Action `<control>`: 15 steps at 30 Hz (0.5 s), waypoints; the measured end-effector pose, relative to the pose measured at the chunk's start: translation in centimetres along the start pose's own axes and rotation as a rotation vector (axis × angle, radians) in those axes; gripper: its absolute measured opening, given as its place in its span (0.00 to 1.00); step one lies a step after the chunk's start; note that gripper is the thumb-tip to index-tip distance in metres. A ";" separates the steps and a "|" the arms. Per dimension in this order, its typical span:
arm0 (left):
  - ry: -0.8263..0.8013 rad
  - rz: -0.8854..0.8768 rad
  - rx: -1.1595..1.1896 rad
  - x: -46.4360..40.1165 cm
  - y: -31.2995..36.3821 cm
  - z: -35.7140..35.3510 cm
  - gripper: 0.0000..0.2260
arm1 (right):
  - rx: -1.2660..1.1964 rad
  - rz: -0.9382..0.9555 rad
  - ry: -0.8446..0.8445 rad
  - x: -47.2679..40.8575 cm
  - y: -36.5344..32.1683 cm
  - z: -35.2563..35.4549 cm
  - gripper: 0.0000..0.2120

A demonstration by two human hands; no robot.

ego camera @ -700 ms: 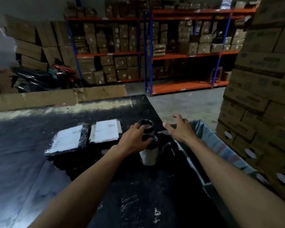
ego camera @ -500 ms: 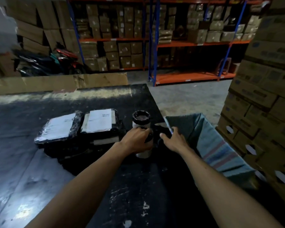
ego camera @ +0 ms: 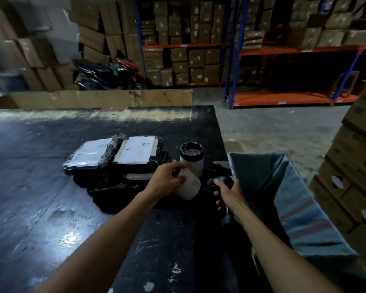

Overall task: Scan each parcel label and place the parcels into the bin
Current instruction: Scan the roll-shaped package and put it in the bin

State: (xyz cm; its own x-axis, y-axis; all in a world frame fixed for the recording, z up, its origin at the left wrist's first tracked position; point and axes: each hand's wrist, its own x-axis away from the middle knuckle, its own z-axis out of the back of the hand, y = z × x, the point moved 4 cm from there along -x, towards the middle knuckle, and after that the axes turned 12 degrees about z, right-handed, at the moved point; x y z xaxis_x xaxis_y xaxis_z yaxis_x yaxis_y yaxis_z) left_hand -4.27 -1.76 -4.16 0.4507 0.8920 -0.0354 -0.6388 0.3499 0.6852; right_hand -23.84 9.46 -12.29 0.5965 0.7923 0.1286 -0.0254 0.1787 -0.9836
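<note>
My left hand (ego camera: 167,178) grips a white cylindrical parcel (ego camera: 188,186) with a black end, tilted toward me just above the black table (ego camera: 40,197). A second cylindrical parcel (ego camera: 191,158) stands upright right behind it. My right hand (ego camera: 227,192) holds a black handheld scanner (ego camera: 220,182) close to the right of the tilted parcel. Two flat black-wrapped parcels with white labels (ego camera: 91,154) (ego camera: 136,153) lie side by side to the left, on top of other black-wrapped parcels (ego camera: 106,182). The bin, a blue-grey sack with red stripes (ego camera: 294,208), stands open at the table's right edge.
Stacked cardboard boxes (ego camera: 351,176) rise just right of the sack. A long cardboard sheet (ego camera: 101,99) lines the table's far edge. Beyond it are a parked motorbike (ego camera: 110,72) and blue-orange shelving (ego camera: 283,49) full of boxes. Concrete floor (ego camera: 273,127) lies past the table.
My left hand has tipped the nearer cylindrical parcel toward me. My right hand came down from over the sack and now holds the scanner beside it. The head camera has tilted down.
</note>
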 end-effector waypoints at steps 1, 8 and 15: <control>0.022 0.017 0.082 0.2 -0.3 0.2 0.18 | -0.054 0.018 -0.016 0.1 -0.5 0.1 0.22; 0.127 0.085 0.287 1.5 -1.1 -0.6 0.21 | -0.113 0.230 -0.027 2.2 -5.2 1.2 0.09; 0.159 0.082 0.392 2.8 -0.6 -0.8 0.22 | -0.012 0.312 -0.060 5.3 -6.5 0.9 0.15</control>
State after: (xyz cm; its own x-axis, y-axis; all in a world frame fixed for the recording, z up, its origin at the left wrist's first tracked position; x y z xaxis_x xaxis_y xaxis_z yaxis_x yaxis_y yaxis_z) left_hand -3.12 0.79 -5.28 0.2868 0.9561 -0.0596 -0.3698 0.1679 0.9138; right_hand -21.23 13.05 -5.08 0.5127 0.8409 -0.1730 -0.1902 -0.0852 -0.9780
